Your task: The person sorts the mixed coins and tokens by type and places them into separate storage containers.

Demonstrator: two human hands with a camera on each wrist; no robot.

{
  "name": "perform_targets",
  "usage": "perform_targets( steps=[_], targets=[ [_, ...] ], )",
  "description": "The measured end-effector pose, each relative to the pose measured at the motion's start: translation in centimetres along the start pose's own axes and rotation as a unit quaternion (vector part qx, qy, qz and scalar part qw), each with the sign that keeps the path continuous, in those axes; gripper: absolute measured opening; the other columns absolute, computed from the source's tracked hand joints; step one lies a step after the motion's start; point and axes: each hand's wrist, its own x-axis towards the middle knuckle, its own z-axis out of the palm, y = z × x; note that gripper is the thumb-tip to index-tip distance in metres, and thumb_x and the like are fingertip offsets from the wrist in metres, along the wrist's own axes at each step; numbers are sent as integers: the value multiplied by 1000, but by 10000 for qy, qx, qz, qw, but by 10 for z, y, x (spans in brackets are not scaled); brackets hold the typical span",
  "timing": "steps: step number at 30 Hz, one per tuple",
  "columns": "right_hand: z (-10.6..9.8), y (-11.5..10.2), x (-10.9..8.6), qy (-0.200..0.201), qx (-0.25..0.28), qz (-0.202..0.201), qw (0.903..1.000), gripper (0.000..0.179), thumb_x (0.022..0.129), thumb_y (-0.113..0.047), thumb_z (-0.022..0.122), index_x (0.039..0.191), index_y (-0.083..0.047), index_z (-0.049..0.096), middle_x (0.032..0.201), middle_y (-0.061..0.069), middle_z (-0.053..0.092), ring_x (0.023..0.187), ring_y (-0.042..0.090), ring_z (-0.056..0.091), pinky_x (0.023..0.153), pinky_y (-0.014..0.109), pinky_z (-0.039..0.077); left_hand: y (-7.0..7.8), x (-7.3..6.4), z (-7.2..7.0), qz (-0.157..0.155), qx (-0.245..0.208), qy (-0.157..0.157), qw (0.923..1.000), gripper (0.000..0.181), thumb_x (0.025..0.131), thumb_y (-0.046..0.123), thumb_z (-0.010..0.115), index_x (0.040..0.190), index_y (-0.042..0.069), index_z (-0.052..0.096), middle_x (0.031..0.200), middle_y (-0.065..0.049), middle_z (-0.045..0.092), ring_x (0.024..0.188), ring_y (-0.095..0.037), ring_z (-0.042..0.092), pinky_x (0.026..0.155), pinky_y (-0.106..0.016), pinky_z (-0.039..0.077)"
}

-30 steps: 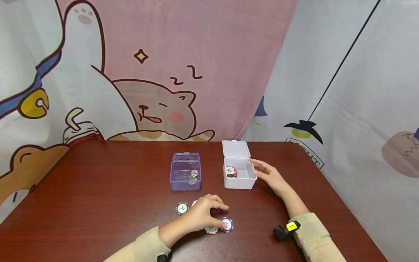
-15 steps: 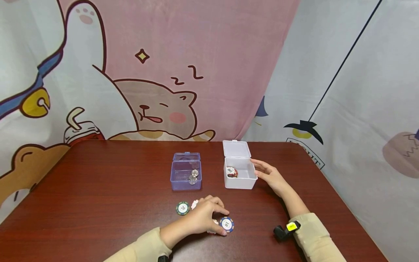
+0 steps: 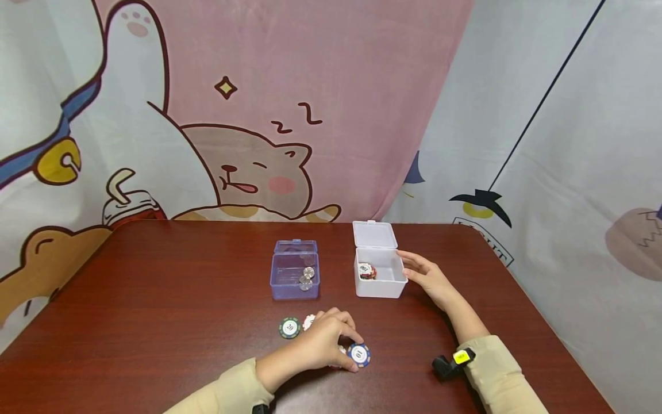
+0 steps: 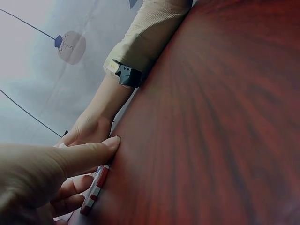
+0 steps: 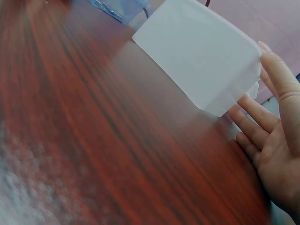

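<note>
In the head view, my left hand (image 3: pixel 328 339) pinches a blue-edged poker chip (image 3: pixel 359 355) marked 10 between thumb and index finger, low over the table. Beside that chip, another poker chip is mostly hidden under the hand; a red-and-white chip edge (image 4: pixel 96 187) shows in the left wrist view. A green-edged chip (image 3: pixel 289 328) marked 20 and a pale chip (image 3: pixel 308 322) lie left of the hand. My right hand (image 3: pixel 428 280) touches the right wall of an open white box (image 3: pixel 381 289) with mostly straight fingers. Several chips (image 3: pixel 367 271) lie inside that box.
A see-through blue box (image 3: pixel 295 292) with its lid back stands left of the white box, holding several silver coins (image 3: pixel 306 279). Both boxes rest on the dark red wooden table (image 3: pixel 181 299). A printed curtain (image 3: pixel 362 115) hangs behind it.
My left thumb and index finger have drawn in around the edges of the blue chip, which has turned a little. The right hand and both boxes stay put.
</note>
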Motion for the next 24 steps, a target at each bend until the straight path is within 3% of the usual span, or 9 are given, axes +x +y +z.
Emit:
perform_targets(
  steps=[8,24],
  targets=[
    [0,-1,0,14,-47,-28,10000,47,95,-9,58,139,0,45,138,25,46,117,11,50,90,20,42,0,1,1,111,127,74,9998,39,57,33,91,92,23,78,85,21,58,84,3,43,74,-20,31],
    [1,-1,0,57,-9,-82,10000,48,94,-8,60,138,1,46,137,26,47,114,9,52,89,20,43,4,5,1,36,-64,430,9990,35,58,30,91,88,21,77,78,21,59,80,2,43,74,-21,32]
  ],
)
